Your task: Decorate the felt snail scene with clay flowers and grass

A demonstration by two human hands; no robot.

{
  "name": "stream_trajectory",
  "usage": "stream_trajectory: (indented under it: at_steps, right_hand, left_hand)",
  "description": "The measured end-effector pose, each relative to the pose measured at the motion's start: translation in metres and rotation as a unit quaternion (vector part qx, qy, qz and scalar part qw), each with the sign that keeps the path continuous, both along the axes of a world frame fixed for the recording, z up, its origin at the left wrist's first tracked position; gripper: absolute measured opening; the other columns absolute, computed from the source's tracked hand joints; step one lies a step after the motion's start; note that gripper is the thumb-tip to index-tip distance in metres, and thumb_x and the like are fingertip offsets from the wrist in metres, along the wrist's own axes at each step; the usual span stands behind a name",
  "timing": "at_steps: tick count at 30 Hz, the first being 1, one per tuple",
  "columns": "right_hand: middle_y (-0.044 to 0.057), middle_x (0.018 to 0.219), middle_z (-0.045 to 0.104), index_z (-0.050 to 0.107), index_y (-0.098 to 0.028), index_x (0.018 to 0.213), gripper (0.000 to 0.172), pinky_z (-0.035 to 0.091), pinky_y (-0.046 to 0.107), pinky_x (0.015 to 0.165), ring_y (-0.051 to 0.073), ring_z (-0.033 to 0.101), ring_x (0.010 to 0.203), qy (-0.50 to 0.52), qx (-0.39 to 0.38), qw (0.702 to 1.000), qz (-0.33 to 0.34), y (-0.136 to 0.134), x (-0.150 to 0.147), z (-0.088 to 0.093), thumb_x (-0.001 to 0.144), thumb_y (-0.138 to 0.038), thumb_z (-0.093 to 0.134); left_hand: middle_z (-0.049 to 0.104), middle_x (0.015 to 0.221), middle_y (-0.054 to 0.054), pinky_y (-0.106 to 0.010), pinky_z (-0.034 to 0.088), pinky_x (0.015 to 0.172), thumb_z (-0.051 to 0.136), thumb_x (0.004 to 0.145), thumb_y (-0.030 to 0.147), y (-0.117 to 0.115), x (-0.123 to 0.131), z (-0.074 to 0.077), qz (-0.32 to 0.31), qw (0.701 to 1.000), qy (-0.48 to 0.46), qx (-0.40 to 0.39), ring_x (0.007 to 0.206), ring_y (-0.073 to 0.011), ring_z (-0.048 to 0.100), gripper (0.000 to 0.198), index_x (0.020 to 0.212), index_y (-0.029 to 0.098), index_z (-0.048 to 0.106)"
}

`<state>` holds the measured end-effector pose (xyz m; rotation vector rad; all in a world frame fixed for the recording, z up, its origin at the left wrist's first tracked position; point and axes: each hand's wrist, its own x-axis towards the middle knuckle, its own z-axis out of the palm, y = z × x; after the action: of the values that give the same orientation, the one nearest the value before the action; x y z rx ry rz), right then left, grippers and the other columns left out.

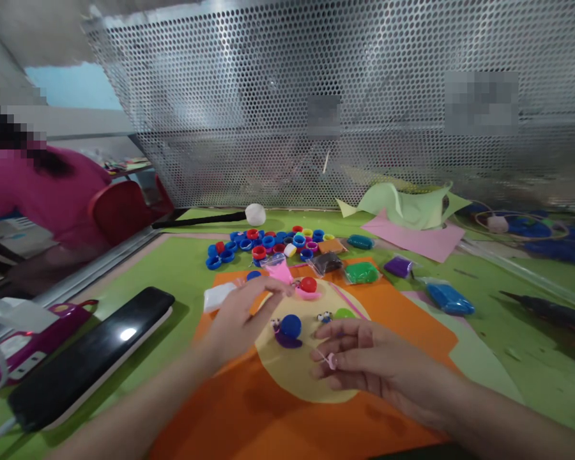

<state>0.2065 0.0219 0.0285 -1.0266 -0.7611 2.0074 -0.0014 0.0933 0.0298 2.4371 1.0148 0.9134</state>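
Note:
My right hand (371,358) pinches a small pink piece of clay (332,361) with thin pale strands sticking out to the left. My left hand (239,316) reaches over the yellow paper circle (297,383), fingers stretched out, fingertips beside a small snail figure with a red cap shell (308,284) on a pink base. Between my hands sits a snail figure with a blue cap shell (291,326), purple body and googly eyes. A third figure with a green shell (344,314) is partly hidden behind my right fingers.
Bottle caps (268,241) lie heaped at the back, with bagged clay packs, such as green (361,273) and blue (449,298), to the right. A black power bank (96,358) lies left, a glue gun (551,313) right. A person in pink (52,185) sits far left.

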Motion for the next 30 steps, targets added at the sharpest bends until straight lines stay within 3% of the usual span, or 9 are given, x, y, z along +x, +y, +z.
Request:
stream_trajectory:
  at_steps: [2, 6, 16, 23, 26, 30]
  right_hand:
    - [0.003, 0.075, 0.067, 0.059, -0.012, 0.085, 0.029, 0.053, 0.019, 0.062, 0.012, 0.066, 0.066, -0.001, -0.001, 1.0, -0.007, -0.001, -0.001, 0.0, 0.06, -0.013, 0.074]
    - [0.001, 0.069, 0.066, 0.059, -0.011, 0.079, 0.026, 0.053, 0.019, 0.06, 0.009, 0.064, 0.06, 0.003, -0.005, 1.0, -0.005, -0.005, -0.002, 0.002, 0.06, -0.015, 0.075]
    - [-0.002, 0.065, 0.063, 0.058, -0.013, 0.082, 0.03, 0.052, 0.018, 0.057, 0.009, 0.064, 0.057, 0.009, -0.002, 1.0, 0.011, -0.004, -0.001, -0.002, 0.06, -0.017, 0.078]
    - [-0.006, 0.059, 0.057, 0.057, -0.014, 0.077, 0.034, 0.049, 0.016, 0.049, 0.008, 0.062, 0.052, 0.025, -0.004, 0.999, 0.035, -0.006, -0.004, -0.01, 0.055, -0.02, 0.081]
    - [-0.005, 0.057, 0.059, 0.056, -0.014, 0.078, 0.031, 0.05, 0.017, 0.048, 0.009, 0.062, 0.05, 0.014, 0.006, 0.999, 0.03, -0.004, -0.005, -0.012, 0.059, -0.022, 0.079]
    - [0.0, 0.068, 0.066, 0.058, -0.013, 0.082, 0.03, 0.053, 0.018, 0.057, 0.011, 0.066, 0.06, -0.01, 0.018, 1.0, -0.011, -0.001, -0.005, -0.01, 0.061, -0.021, 0.078]
  left_hand:
    - [0.063, 0.101, -0.005, -0.032, 0.046, 0.083, 0.034, 0.091, 0.027, 0.015, -0.004, -0.005, 0.009, 0.999, 0.037, -0.022, 0.097, -0.0185, 0.058, 0.02, 0.1, 0.021, 0.051]
    - [0.064, 0.094, -0.004, -0.036, 0.045, 0.078, 0.03, 0.092, 0.03, 0.031, -0.009, -0.014, 0.021, 0.992, 0.108, -0.063, 0.091, -0.0227, 0.059, 0.023, 0.102, 0.022, 0.05]
    - [0.063, 0.096, -0.004, -0.037, 0.042, 0.078, 0.028, 0.092, 0.032, 0.03, -0.008, -0.012, 0.039, 0.985, 0.14, -0.087, 0.088, -0.0231, 0.059, 0.024, 0.107, 0.023, 0.044]
    - [0.062, 0.1, -0.007, -0.042, 0.044, 0.082, 0.049, 0.082, 0.038, 0.023, -0.003, -0.009, 0.052, 0.991, 0.089, -0.087, 0.094, -0.0259, 0.058, 0.021, 0.096, 0.022, 0.048]
    - [0.063, 0.097, -0.004, -0.036, 0.047, 0.082, 0.05, 0.082, 0.031, 0.01, 0.002, -0.002, 0.014, 0.995, 0.048, -0.083, 0.093, -0.0204, 0.059, 0.015, 0.094, 0.021, 0.051]
    - [0.065, 0.097, -0.002, -0.028, 0.05, 0.081, 0.05, 0.083, 0.023, -0.015, 0.01, 0.004, -0.081, 0.994, 0.002, -0.073, 0.092, -0.0143, 0.06, 0.014, 0.097, 0.022, 0.053]
